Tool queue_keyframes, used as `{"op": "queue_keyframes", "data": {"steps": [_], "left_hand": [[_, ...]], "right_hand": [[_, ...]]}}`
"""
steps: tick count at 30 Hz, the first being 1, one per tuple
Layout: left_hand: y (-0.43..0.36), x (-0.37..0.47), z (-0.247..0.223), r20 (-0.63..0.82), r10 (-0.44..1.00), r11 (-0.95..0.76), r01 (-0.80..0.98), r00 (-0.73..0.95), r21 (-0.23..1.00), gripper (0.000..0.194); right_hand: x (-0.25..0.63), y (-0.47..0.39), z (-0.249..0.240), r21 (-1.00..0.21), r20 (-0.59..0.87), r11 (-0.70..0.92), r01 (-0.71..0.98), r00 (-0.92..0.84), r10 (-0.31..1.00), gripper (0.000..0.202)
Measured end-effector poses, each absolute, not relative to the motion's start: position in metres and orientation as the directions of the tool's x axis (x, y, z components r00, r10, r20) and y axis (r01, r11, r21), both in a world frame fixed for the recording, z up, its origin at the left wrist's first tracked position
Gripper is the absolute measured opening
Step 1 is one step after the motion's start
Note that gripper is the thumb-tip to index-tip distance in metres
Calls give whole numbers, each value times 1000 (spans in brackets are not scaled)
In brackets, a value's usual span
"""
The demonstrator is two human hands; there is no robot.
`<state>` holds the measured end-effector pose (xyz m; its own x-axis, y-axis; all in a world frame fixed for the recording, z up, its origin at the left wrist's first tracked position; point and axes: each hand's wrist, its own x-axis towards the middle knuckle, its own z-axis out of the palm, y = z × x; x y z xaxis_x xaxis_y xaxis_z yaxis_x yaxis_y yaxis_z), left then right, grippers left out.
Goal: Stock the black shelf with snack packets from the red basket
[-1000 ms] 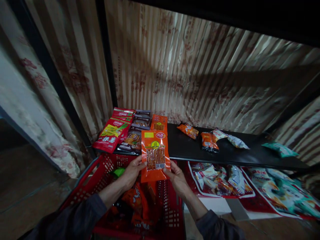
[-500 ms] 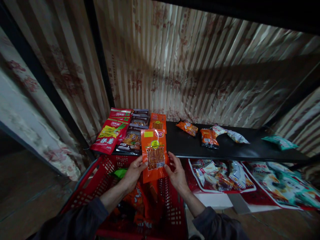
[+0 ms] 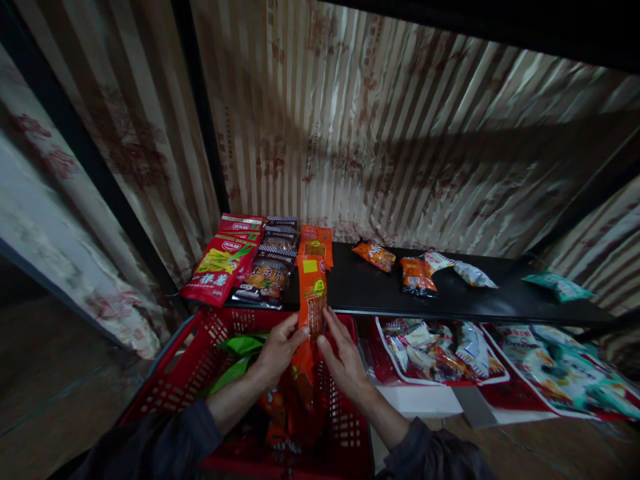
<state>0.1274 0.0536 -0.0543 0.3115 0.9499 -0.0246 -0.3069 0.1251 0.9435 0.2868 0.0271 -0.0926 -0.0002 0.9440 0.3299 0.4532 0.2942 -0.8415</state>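
Note:
An orange snack packet (image 3: 313, 293) with a yellow label and a window showing brown strips is upright between my hands, above the basket. My left hand (image 3: 280, 347) grips its left edge, thumb at the front. On the other side, my right hand (image 3: 344, 353) presses its fingers and thumb against the right edge. The packet looks narrow, turned or bowed; which of these I cannot tell. Just behind its top, another orange packet (image 3: 316, 245) lies on the black shelf (image 3: 350, 287), beside dark potato-chip packets (image 3: 263, 277) and red packets (image 3: 219, 267).
Below my hands stands a red basket (image 3: 193, 380) with green and orange packets inside. Farther right on the shelf lie small orange packets (image 3: 419, 277), a white one (image 3: 475, 273) and a green one (image 3: 559, 285). Filled red bins (image 3: 445, 383) stand below. A black post (image 3: 200, 100) rises at left.
The orange packet has turned from facing me broadly to a narrow shape. My hands have come closer together, and more of the green packet in the basket shows.

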Motion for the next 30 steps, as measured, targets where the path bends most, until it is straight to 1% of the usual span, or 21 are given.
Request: {"op": "queue_keyframes", "data": {"steps": [5, 9, 12, 15, 17, 20, 23, 26, 30], "left_hand": [[51, 129, -52, -20, 959, 94, -248, 283, 964, 45], [46, 128, -48, -15, 952, 82, -204, 307, 976, 56], [43, 127, -46, -4, 947, 70, -196, 320, 978, 59], [42, 124, -44, 25, 945, 42, -197, 325, 979, 53], [42, 123, -44, 12, 935, 49, -163, 354, 985, 52], [43, 122, -44, -3, 914, 62, -134, 406, 989, 50], [46, 121, -44, 10, 915, 58, -156, 404, 986, 46], [50, 122, -47, 9, 920, 54, -149, 392, 987, 38], [54, 121, -53, 33, 944, 4, -112, 328, 994, 27]], "right_hand": [[281, 21, -92, -902, 289, 284, 326, -35, 957, 73], [276, 17, -87, -917, 291, 299, 263, -69, 954, 90], [274, 15, -81, -933, 271, 279, 229, -65, 960, 96], [275, 14, -80, -953, 257, 260, 156, -37, 966, 87], [278, 15, -81, -969, 230, 227, 97, 13, 973, 73], [284, 21, -85, -989, 146, 149, -20, 111, 983, 54], [288, 26, -86, -978, 44, 74, -194, 155, 987, 48], [287, 30, -84, -926, -51, 8, -377, 146, 988, 46], [284, 32, -82, -869, -109, -28, -494, 136, 985, 39]]}}
